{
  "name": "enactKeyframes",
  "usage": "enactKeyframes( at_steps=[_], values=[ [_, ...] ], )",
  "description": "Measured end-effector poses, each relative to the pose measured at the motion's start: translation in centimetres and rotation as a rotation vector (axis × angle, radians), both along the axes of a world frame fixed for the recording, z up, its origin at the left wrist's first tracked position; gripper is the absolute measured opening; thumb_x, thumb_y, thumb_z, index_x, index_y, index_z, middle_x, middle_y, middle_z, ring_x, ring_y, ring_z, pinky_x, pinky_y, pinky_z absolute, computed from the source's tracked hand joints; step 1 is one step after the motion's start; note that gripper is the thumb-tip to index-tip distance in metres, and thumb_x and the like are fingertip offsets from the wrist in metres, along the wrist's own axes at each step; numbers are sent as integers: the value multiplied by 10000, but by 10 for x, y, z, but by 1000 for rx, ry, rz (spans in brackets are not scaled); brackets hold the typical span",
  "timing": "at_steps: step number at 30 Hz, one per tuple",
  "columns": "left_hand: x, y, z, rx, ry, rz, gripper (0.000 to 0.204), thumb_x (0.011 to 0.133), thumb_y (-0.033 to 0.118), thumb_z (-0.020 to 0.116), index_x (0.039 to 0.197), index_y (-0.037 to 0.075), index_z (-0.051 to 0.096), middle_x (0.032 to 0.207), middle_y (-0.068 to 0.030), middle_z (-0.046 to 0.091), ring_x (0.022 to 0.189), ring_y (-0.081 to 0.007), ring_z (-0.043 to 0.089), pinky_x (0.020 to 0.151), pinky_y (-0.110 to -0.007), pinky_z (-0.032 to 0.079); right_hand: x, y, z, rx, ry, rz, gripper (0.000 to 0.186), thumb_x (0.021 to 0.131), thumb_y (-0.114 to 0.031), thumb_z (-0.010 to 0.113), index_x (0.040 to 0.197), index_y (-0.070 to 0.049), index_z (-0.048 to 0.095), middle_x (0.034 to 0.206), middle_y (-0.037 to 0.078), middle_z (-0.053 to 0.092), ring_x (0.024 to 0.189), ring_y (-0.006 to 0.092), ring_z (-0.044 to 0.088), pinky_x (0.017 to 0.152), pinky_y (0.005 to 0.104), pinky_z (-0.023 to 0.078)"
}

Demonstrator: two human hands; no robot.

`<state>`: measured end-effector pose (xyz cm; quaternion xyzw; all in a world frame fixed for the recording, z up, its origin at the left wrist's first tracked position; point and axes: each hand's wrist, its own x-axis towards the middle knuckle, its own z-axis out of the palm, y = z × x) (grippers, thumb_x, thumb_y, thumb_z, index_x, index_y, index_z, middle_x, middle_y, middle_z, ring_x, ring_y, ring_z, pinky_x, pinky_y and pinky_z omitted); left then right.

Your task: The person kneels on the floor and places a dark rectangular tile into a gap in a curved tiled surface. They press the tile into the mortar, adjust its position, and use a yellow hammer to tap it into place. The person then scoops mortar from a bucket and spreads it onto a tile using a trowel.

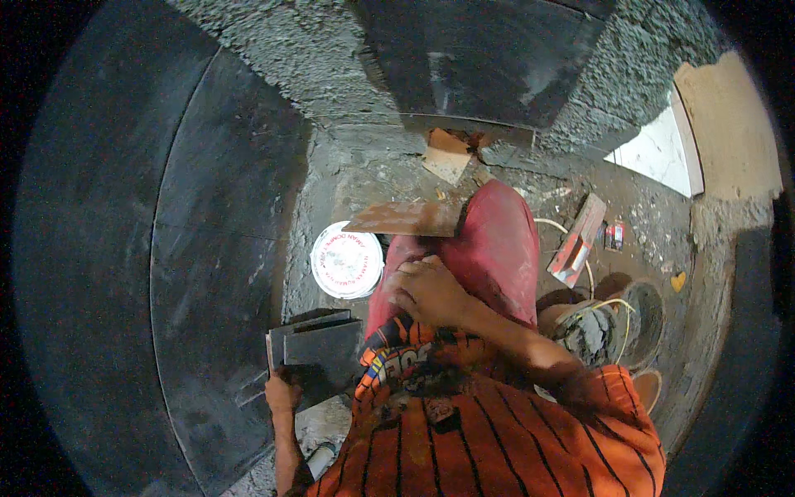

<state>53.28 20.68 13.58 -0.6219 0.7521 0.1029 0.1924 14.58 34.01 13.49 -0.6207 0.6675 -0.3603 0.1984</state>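
Note:
My left hand (pixel 284 393) grips the near left edge of a small stack of dark tiles (pixel 325 354), beside the dark tiled wall on my left. Part of its fingers is hidden behind the tiles. Curled in on itself, my right hand (pixel 429 291) rests on my left thigh, just above the bunched front of my orange striped shirt. Its palm side is out of sight, so I cannot make out whether anything is inside. A round white lid or tub (pixel 348 260) with red print stands past the stack. Beyond my knee lies a flat brown board or tile piece (pixel 404 218).
On my right are a bucket of grey mortar (pixel 586 338), a thin cable (pixel 590 277), a long reddish-grey tool (pixel 578 240) and a small red pack (pixel 614 236). A broken tile piece (pixel 447 156) lies ahead. Dark tiles (pixel 215 199) and rough grey plaster (pixel 290 58) cover the walls.

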Motion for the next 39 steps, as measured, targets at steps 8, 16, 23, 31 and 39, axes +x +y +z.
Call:
enactKeyframes(
  at_steps=[8, 16, 23, 31, 39],
  values=[
    [-19, -15, -1, 20, -64, -74, 335, 776, 244, 637, 1045, 59, 563, 918, -192, 634, 853, -378, 608, 741, -454, 486, -41, 54, 6, 12, -154, -287, 150, 814, -192, 565, 911, -87, 611, 929, 99, 608, 915, 277, 563, 827, 420, 393],
    [-9, -22, -1, 192, -175, -162, 325, 803, 240, 616, 1044, 29, 563, 924, -181, 631, 859, -343, 602, 758, -420, 477, -74, 134, -2, -56, -237, -709, 153, 784, -92, 591, 934, -64, 608, 893, 118, 616, 856, 302, 583, 772, 388, 453],
    [-22, -44, 7, 279, -286, -263, 321, 827, 237, 598, 1044, 2, 563, 930, -172, 628, 865, -312, 596, 772, -391, 469, -61, 202, -11, 80, -232, -1057, 173, 763, -38, 607, 936, -32, 597, 861, 127, 611, 805, 295, 597, 689, 361, 476],
    [-56, -60, 18, 333, -311, -387, 323, 854, 233, 577, 1043, -28, 564, 937, -162, 625, 871, -277, 590, 789, -358, 460, -27, 223, 6, 97, -330, -1229, 160, 772, -30, 624, 929, -17, 593, 864, 131, 613, 810, 296, 600, 708, 350, 470],
    [-119, -45, 12, 424, -103, -544, 330, 881, 230, 557, 1042, -58, 564, 943, -152, 622, 876, -242, 584, 806, -325, 451, -24, 216, 15, 158, -368, -1161, 141, 781, -29, 608, 921, -29, 590, 853, 133, 604, 816, 302, 592, 717, 364, 465]
  ],
)
